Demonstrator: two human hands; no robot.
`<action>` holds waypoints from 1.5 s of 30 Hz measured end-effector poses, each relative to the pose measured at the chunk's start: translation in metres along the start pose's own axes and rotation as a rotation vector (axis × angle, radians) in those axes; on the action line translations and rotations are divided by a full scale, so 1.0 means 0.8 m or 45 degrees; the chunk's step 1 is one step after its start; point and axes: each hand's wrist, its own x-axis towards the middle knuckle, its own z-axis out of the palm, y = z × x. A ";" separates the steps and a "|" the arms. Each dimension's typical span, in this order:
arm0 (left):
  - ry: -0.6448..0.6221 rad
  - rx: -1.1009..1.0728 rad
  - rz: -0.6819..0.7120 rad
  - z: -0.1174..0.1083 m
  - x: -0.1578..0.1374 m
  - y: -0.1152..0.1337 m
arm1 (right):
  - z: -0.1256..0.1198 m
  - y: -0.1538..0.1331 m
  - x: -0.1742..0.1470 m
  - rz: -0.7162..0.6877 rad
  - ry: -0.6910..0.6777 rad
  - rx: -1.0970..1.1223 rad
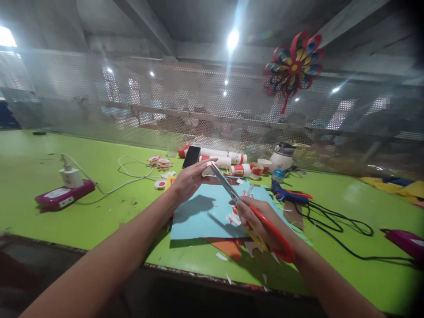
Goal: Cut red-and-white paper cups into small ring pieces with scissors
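Note:
My right hand [256, 216] is wrapped around scissors [274, 234] with red-orange handles, their blades pointing up and away to the left. The blade tips reach a small white piece [208, 168], which looks like part of a paper cup, pinched in my left hand [192, 180]. Fingers partly hide this piece, and I cannot tell whether the blades are cutting it. Beneath both hands lies a light blue sheet [192, 223] with red and white paper scraps [234, 216] on it.
Stacked paper cups [215, 161], a phone [191, 157] and a white jug [281, 159] stand behind. A blue glue gun [289, 193] trails black cable on the right. A purple power strip [64, 194] with a charger sits left. A paper flower [294, 67] hangs above.

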 end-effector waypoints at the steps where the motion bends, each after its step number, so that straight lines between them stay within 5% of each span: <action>1: -0.005 -0.003 0.004 0.001 0.000 0.000 | 0.001 0.000 0.000 0.000 0.003 -0.002; 45: -0.068 0.478 0.054 -0.010 -0.006 0.031 | 0.016 0.006 -0.002 -0.105 0.188 -0.178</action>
